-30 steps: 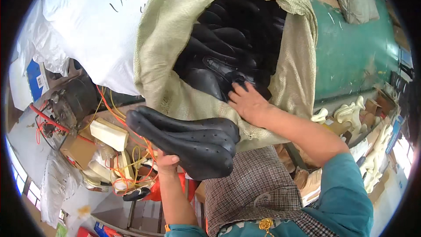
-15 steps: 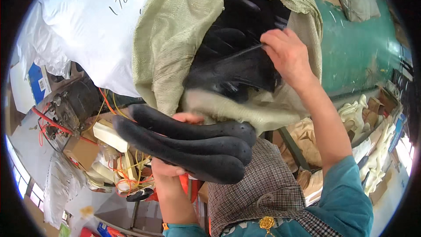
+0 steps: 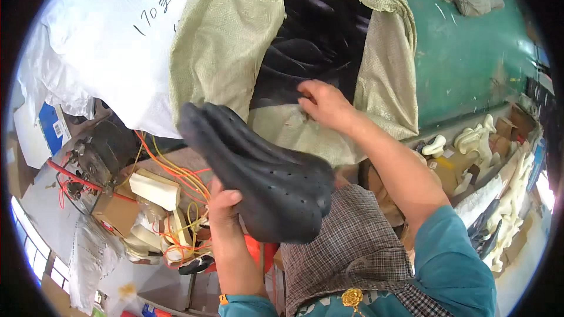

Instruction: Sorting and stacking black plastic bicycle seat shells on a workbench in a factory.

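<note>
Left hand clamped on a black perforated bike saddle held above the lap, right hand fingers apart, apparently touching the green woven sack of black saddles, white handwritten sack alongside.

The black saddle cover looks like matt, rubbery foam or leather-like sheet, smooth apart from rows of small punched holes. The green sack is coarse woven plastic cloth with a dull, ribbed weave, and the white sack beside it is the same woven kind but slightly shinier. The apron is soft checked fabric, and the floor reads as painted, scuffed and faintly glossy green.
</note>
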The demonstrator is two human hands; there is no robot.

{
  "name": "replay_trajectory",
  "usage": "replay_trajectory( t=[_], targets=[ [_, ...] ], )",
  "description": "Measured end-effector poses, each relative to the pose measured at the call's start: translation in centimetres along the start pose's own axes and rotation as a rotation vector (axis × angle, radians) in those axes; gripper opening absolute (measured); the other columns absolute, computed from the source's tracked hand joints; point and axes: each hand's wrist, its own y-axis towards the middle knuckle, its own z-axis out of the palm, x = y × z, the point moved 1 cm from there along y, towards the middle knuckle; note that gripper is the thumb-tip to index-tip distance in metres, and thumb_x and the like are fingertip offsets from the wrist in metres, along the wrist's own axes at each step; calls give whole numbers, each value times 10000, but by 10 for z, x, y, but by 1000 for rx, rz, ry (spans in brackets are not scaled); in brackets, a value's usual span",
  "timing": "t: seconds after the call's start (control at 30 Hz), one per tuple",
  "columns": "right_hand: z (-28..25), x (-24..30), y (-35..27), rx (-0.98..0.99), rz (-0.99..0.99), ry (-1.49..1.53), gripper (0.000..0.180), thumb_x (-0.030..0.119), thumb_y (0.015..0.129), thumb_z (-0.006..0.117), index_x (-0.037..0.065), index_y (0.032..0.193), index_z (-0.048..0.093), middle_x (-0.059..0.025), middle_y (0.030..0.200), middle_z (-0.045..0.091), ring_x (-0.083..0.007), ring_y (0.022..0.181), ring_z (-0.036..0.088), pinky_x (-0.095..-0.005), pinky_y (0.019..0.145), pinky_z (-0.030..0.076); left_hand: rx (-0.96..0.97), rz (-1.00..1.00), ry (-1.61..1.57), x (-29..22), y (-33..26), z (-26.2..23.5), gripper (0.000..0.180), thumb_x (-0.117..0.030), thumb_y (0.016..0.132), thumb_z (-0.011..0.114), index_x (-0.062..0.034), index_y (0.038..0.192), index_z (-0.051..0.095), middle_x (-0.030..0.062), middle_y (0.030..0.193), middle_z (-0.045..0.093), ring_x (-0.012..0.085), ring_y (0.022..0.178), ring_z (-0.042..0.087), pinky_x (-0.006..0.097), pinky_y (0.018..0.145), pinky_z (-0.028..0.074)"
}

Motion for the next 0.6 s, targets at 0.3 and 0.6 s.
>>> replay_trajectory(
  t=[0.3, 0.6],
  targets=[
    [53, 23, -129, 609, -50, -490, 486, 154, 807, 453, -70, 1233, 389, -205, 915, 604, -347, 894, 591, -405, 780, 483, 24, -212, 45, -3, -25, 15, 814, -121, 520, 702, 84, 1242, 388, 143, 1117, 567, 255, 1023, 559, 329, 936, 402],
    [33, -6, -76, 327, 54, 95, 390, 81, 790, 517, 24, 1176, 496, -184, 1063, 561, -343, 987, 538, -408, 893, 426, -84, -542, 170, 27, -22, -58, 749, -191, 551, 675, 64, 1214, 440, 145, 1086, 585, 252, 971, 580, 331, 883, 448]
  ],
)
